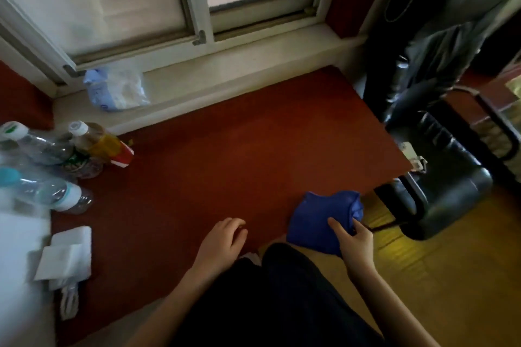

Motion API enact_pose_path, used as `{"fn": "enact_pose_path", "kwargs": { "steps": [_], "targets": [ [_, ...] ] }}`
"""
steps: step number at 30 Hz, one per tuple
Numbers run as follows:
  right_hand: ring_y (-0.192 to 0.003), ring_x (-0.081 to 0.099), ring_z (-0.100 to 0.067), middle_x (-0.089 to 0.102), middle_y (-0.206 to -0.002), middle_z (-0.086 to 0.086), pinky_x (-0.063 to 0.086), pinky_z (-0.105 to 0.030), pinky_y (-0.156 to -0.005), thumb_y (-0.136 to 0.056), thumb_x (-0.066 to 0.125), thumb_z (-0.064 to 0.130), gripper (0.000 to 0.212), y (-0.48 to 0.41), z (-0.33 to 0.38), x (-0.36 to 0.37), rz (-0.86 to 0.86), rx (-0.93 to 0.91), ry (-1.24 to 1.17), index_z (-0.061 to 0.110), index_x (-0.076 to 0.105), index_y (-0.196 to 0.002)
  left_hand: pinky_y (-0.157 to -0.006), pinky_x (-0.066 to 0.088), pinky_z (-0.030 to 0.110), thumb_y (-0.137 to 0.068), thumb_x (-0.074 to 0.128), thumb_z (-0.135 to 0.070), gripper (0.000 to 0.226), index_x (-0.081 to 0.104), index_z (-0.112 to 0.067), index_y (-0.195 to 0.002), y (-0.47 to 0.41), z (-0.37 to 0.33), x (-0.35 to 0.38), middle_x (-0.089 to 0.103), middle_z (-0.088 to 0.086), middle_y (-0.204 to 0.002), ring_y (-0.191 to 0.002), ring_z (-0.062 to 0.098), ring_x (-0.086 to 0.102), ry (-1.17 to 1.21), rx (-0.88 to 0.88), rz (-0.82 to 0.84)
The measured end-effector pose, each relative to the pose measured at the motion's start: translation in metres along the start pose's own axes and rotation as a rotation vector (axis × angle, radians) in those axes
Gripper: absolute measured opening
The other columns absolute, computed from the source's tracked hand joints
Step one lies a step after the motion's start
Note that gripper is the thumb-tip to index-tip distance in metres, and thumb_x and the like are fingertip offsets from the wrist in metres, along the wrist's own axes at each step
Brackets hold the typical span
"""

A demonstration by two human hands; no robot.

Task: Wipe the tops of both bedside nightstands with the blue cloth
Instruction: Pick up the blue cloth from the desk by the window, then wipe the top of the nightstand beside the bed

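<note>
- Nightstand top (225, 149): a dark red surface set against the white window sill (225, 65); most of its middle and right part lies bare.
- Blue cloth (318, 220): bunched loosely at the near right corner of the top, its near edge hanging a little past the front edge.
- Right hand (352, 245): grasping the cloth, the thumb pressed onto its upper face and the other fingers curled at its right side; the cloth is gathered, not spread flat.
- Left hand (222, 239): released, holding nothing, fingers loosely curved, just over or on the front edge of the top; contact cannot be told.
- Clutter at left: several plastic bottles (56, 172), standing and lying together near the back left corner; folded white tissues (67, 256) at the front left; a coiled white cable (69, 300) just in front of them.
- Plastic bag (115, 90): resting on the sill, off the nightstand.
- Black chair (439, 177): just beside the right edge of the top, with dark clothing draped over it.
- Step in hand, as judged: the wipe of this first nightstand is at or near its start, the cloth lying at one corner.
- Next move, as judged: flatten the cloth under the palm and sweep leftward across the bare area; the bottles and tissues would need lifting or shifting, likely by the free hand, for full coverage.
</note>
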State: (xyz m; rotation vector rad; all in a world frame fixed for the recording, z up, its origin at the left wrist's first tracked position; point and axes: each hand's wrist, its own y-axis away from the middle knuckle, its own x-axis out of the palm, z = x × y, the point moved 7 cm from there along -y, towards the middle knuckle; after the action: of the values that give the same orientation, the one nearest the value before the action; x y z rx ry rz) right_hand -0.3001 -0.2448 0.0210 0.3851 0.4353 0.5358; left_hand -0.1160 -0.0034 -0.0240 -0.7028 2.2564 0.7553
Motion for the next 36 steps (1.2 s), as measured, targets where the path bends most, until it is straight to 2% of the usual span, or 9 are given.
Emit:
{"fn": "enact_pose_path", "kwargs": {
  "steps": [3, 6, 10, 14, 18, 20, 24, 29, 36],
  "targets": [
    [-0.070, 0.072, -0.013, 0.075, -0.084, 0.000, 0.055, -0.027, -0.056, -0.085, 0.071, 0.019, 0.003, 0.040, -0.061, -0.061, -0.142, 0.084, -0.078, 0.020, 0.069, -0.086, -0.081, 0.044, 0.022, -0.098, 0.037, -0.043, 0.033, 0.058, -0.027, -0.117, 0.012, -0.022, 0.042, 0.059, -0.014, -0.111, -0.109, 0.007, 0.053, -0.072, 0.051, 0.173],
    [-0.077, 0.072, -0.019, 0.075, -0.085, -0.003, 0.057, -0.035, -0.064, -0.085, 0.070, 0.017, 0.002, 0.085, -0.113, -0.118, -0.302, 0.148, -0.158, 0.017, 0.069, -0.087, -0.075, 0.042, 0.022, -0.097, 0.036, -0.045, 0.031, 0.059, -0.030, -0.111, 0.019, -0.061, 0.079, 0.058, -0.017, -0.104, -0.104, 0.006, 0.052, -0.149, 0.164, 0.298],
    [-0.078, 0.070, -0.025, 0.074, -0.079, -0.009, 0.055, -0.045, -0.071, -0.084, 0.070, 0.012, 0.005, 0.149, -0.174, -0.182, -0.543, 0.243, -0.283, 0.009, 0.070, -0.081, -0.078, 0.043, 0.025, -0.097, 0.040, -0.042, 0.025, 0.060, -0.031, -0.105, 0.021, -0.133, 0.129, 0.060, -0.015, -0.100, -0.100, 0.006, 0.054, -0.232, 0.340, 0.445],
    [-0.075, 0.066, -0.017, 0.072, -0.079, -0.004, 0.051, -0.033, -0.064, -0.084, 0.070, 0.007, 0.005, 0.208, -0.221, -0.235, -0.794, 0.318, -0.440, 0.011, 0.069, -0.081, -0.073, 0.043, 0.023, -0.098, 0.042, -0.040, 0.026, 0.061, -0.026, -0.110, 0.026, -0.213, 0.190, 0.062, -0.010, -0.104, -0.097, 0.007, 0.055, -0.319, 0.495, 0.609],
    [-0.072, 0.065, -0.009, 0.070, -0.075, 0.001, 0.047, -0.018, -0.054, -0.084, 0.070, 0.006, 0.002, 0.229, -0.249, -0.272, -0.932, 0.359, -0.525, 0.007, 0.068, -0.082, -0.072, 0.047, 0.020, -0.097, 0.046, -0.039, 0.024, 0.062, -0.026, -0.109, 0.026, -0.272, 0.235, 0.064, -0.011, -0.101, -0.091, 0.002, 0.058, -0.321, 0.545, 0.690],
    [-0.072, 0.064, -0.007, 0.071, -0.077, 0.001, 0.047, -0.012, -0.052, -0.084, 0.071, 0.007, 0.002, 0.221, -0.253, -0.290, -0.963, 0.351, -0.550, 0.007, 0.069, -0.084, -0.074, 0.050, 0.020, -0.097, 0.047, -0.038, 0.021, 0.062, -0.028, -0.108, 0.018, -0.291, 0.251, 0.064, -0.012, -0.100, -0.092, 0.001, 0.059, -0.322, 0.550, 0.724],
    [-0.077, 0.067, -0.009, 0.072, -0.083, -0.001, 0.050, -0.016, -0.058, -0.084, 0.071, 0.007, 0.005, 0.173, -0.242, -0.335, -0.959, 0.310, -0.590, 0.010, 0.069, -0.087, -0.072, 0.050, 0.020, -0.097, 0.048, -0.038, 0.011, 0.059, -0.036, -0.099, -0.021, -0.320, 0.273, 0.064, -0.014, -0.096, -0.088, 0.000, 0.060, -0.357, 0.514, 0.724],
    [-0.075, 0.070, -0.006, 0.074, -0.081, 0.004, 0.053, -0.017, -0.062, -0.084, 0.071, 0.009, 0.006, 0.078, -0.214, -0.410, -0.902, 0.227, -0.584, 0.016, 0.068, -0.084, -0.068, 0.049, 0.023, -0.097, 0.047, -0.039, 0.014, 0.060, -0.037, -0.093, -0.086, -0.366, 0.308, 0.066, -0.013, -0.092, -0.085, 0.001, 0.060, -0.378, 0.488, 0.669],
    [-0.081, 0.070, -0.015, 0.074, -0.087, -0.008, 0.054, -0.025, -0.066, -0.085, 0.070, 0.009, 0.010, -0.011, -0.190, -0.538, -0.912, 0.229, -0.550, 0.002, 0.070, -0.092, -0.069, 0.047, 0.026, -0.096, 0.048, -0.037, 0.016, 0.062, -0.032, -0.091, -0.158, -0.515, 0.388, 0.065, -0.011, -0.090, -0.084, 0.002, 0.059, -0.363, 0.560, 0.721]
  ]
}}
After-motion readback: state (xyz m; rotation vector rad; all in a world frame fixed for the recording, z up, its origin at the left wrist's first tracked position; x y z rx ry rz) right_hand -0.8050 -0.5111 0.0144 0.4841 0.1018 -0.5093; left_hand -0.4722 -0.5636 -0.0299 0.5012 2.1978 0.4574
